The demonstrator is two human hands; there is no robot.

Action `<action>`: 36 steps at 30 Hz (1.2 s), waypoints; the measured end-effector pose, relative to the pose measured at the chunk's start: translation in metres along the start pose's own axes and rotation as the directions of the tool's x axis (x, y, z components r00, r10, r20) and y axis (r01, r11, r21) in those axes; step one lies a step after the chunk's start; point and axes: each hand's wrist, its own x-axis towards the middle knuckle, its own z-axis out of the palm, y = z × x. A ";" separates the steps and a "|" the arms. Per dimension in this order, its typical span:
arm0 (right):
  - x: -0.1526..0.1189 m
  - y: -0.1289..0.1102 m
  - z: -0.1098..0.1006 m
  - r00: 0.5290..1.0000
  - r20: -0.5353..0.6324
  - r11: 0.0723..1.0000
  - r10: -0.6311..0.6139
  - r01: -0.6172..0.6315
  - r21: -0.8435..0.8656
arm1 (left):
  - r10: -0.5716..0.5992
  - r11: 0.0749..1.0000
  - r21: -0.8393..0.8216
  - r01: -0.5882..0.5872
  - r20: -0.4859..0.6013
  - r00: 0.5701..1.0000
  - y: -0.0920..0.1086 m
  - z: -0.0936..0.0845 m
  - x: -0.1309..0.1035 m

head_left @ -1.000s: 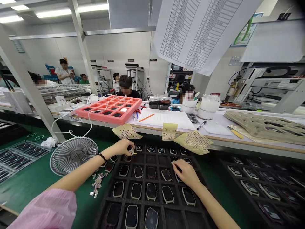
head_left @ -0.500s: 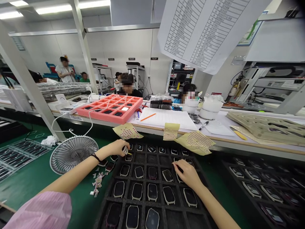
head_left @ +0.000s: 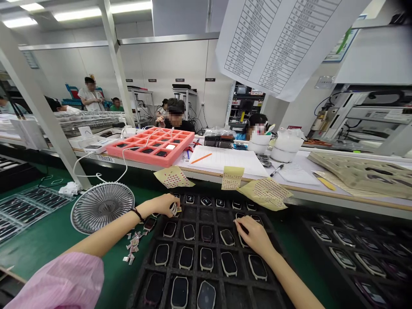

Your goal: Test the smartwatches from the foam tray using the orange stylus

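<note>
A black foam tray (head_left: 198, 214) with square compartments lies before me, many of them holding a smartwatch (head_left: 186, 257) with a dark screen. My left hand (head_left: 168, 205) is over the tray's far left part, its fingers pinched together. A small yellowish piece shows at its fingertips, too small to name, above a watch mostly hidden by the hand. My right hand (head_left: 254, 234) rests over the right side of the tray, thumb and forefinger closed beside a watch (head_left: 240, 216). Whatever those fingertips hold, if anything, is hidden.
A grey fan (head_left: 103, 208) stands left of the tray, near scattered paper scraps (head_left: 133, 245). Yellow sticker sheets (head_left: 232, 177) hang from the shelf edge. A pink foam tray (head_left: 167, 159) sits on the shelf. Another watch tray (head_left: 349, 253) is at right. Co-workers sit beyond.
My left hand has shifted slightly to the right over the tray's far left compartments. The right hand stays at the same compartment. The whole view has moved slightly.
</note>
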 end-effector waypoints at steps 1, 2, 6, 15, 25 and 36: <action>0.000 0.001 0.000 1.000 0.003 1.000 0.001 -0.001 0.001 | 0.009 0.999 -0.034 -0.009 -0.013 1.000 -0.002 -0.001 -0.001; -0.001 0.001 0.000 1.000 0.004 1.000 0.002 -0.002 0.003 | 0.017 0.997 -0.078 -0.019 -0.034 0.999 -0.003 -0.003 -0.002; 0.002 -0.001 -0.002 0.999 -0.033 0.999 0.005 -0.004 0.035 | -0.008 0.914 -0.402 -0.055 -0.152 0.988 0.002 -0.006 -0.006; 0.033 -0.071 -0.012 0.950 -0.228 0.952 -0.214 0.255 0.170 | -0.071 -0.043 -0.995 -0.088 -0.085 0.994 0.072 0.035 0.000; 0.042 -0.092 -0.028 0.927 -0.275 0.881 -0.256 0.340 0.328 | -0.012 -0.368 -0.926 -0.086 -0.088 0.996 0.115 0.049 -0.004; 0.042 -0.102 -0.024 0.955 -0.283 0.850 -0.083 0.216 0.481 | -0.077 -0.492 -0.869 -0.051 -0.015 0.997 0.121 0.059 -0.009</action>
